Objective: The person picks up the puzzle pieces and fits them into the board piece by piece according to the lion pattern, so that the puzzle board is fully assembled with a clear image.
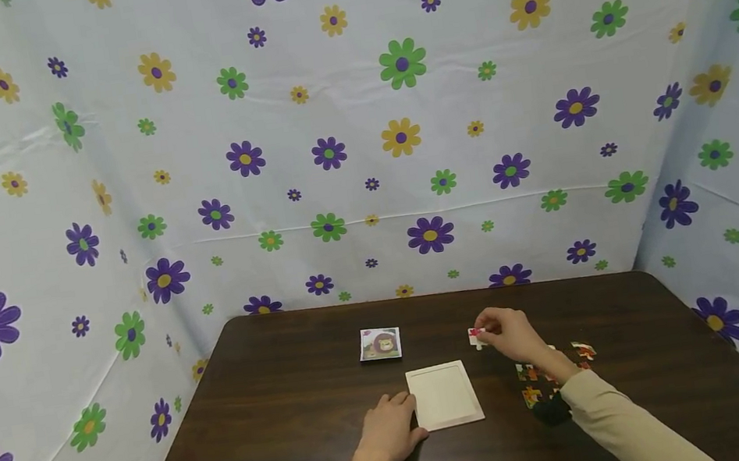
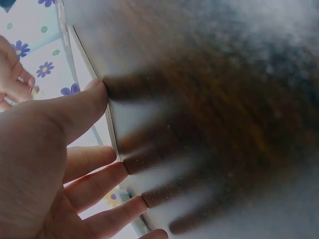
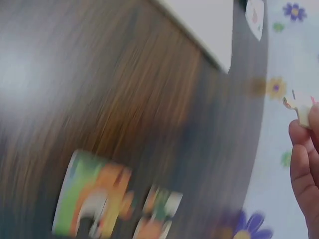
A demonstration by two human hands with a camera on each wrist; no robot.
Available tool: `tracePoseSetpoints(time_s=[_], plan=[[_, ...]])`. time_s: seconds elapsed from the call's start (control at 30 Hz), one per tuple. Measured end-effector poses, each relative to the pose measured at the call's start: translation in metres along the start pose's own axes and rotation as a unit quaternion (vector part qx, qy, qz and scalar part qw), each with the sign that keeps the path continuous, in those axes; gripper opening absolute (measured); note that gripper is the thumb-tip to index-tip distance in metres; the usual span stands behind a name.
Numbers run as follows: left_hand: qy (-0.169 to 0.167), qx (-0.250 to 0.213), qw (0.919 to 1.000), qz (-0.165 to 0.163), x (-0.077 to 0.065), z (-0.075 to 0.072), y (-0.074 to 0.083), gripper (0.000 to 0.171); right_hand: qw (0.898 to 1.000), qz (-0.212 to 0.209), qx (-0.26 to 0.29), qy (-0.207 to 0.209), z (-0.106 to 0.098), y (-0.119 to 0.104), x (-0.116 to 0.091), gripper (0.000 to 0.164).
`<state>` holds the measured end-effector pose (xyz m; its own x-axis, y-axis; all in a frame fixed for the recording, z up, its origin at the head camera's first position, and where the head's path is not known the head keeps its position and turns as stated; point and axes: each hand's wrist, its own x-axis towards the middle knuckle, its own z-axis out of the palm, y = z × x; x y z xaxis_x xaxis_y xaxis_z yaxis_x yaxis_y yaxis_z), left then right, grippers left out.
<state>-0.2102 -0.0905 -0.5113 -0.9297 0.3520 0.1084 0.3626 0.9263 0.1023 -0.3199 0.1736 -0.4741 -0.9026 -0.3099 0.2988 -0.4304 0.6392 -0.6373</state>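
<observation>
My right hand (image 1: 512, 335) pinches a jigsaw puzzle piece (image 1: 475, 337), white with some red or pink, held over the far right part of the table. In the right wrist view the same piece (image 3: 302, 113) shows between thumb and fingers. My left hand (image 1: 386, 429) rests on the table, fingers spread and fairly straight, touching the left edge of a square cream puzzle tray (image 1: 446, 397). Nothing lies in the tray. Colourful loose puzzle pieces (image 1: 532, 397) lie under the right forearm, which partly hides them; some show blurred in the right wrist view.
A small square lion picture (image 1: 380, 345) lies behind the tray, to the left. The dark brown wooden table (image 1: 260, 411) ends at a flowered white cloth (image 1: 352, 107) along its back, with more cloth at both sides.
</observation>
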Motion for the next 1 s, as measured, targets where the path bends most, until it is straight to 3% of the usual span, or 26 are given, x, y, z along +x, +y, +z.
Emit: tracePoseSetpoints(time_s=[0.23, 0.5, 0.63, 0.83, 1.0], plan=[[-0.002, -0.001, 1.0000, 0.000, 0.000, 0.000, -0.001, 0.049, 0.999, -0.013, 0.019, -0.035, 0.029, -0.024, 0.009, 0.010], [0.001, 0.004, 1.0000, 0.003, 0.002, 0.004, -0.002, 0.051, 0.996, -0.026, 0.059, -0.056, 0.066, -0.036, 0.009, 0.007], [0.003, -0.005, 1.0000, 0.002, 0.001, 0.006, -0.001, 0.051, 0.995, -0.009, 0.074, -0.067, 0.081, -0.039, 0.006, 0.005], [0.006, -0.020, 0.9998, -0.006, 0.000, 0.008, -0.002, 0.051, 0.996, 0.031, 0.069, -0.054, 0.096, -0.039, 0.002, 0.006], [0.009, -0.024, 0.9997, -0.006, -0.001, 0.009, -0.004, 0.052, 0.992, 0.061, 0.097, -0.045, 0.104, -0.037, 0.002, 0.006]])
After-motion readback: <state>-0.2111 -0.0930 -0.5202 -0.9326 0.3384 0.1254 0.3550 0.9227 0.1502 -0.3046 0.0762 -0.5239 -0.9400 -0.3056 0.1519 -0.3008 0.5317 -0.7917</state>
